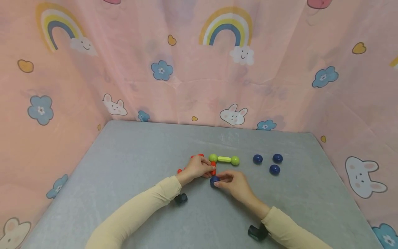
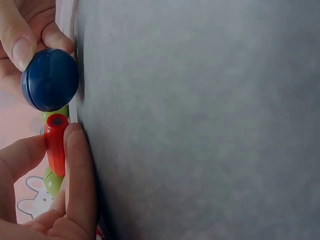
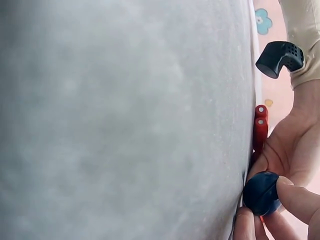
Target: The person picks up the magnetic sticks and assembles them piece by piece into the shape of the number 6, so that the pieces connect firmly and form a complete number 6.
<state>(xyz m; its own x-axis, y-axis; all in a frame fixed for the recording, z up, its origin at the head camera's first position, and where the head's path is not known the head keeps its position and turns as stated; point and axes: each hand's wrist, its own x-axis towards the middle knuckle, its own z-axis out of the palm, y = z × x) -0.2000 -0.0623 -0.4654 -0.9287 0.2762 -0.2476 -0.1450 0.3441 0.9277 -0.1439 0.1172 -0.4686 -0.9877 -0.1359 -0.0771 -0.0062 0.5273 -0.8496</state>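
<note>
Between thumb and fingers, my left hand [image 1: 197, 166] pinches a short red rod [image 1: 213, 168]. That rod's near end, with a hole in its tip, shows in the left wrist view. Its far end meets a green ball [image 1: 212, 157], which a green rod [image 1: 224, 159] links to a second green ball [image 1: 235, 160]. My right hand [image 1: 235, 184] pinches a blue ball [image 1: 213, 182] close in front of the red rod's near end. A seam runs round the blue ball [image 2: 51, 80] in the left wrist view.
Three more blue balls [image 1: 275, 169] lie to the right on the grey table [image 1: 140, 148]. Other red rods [image 3: 260, 132] lie beside my left hand, partly hidden by it. Black wrist-worn pieces [image 1: 258, 232] hang under both sleeves. A printed pink cloth [image 1: 186, 93] surrounds the table.
</note>
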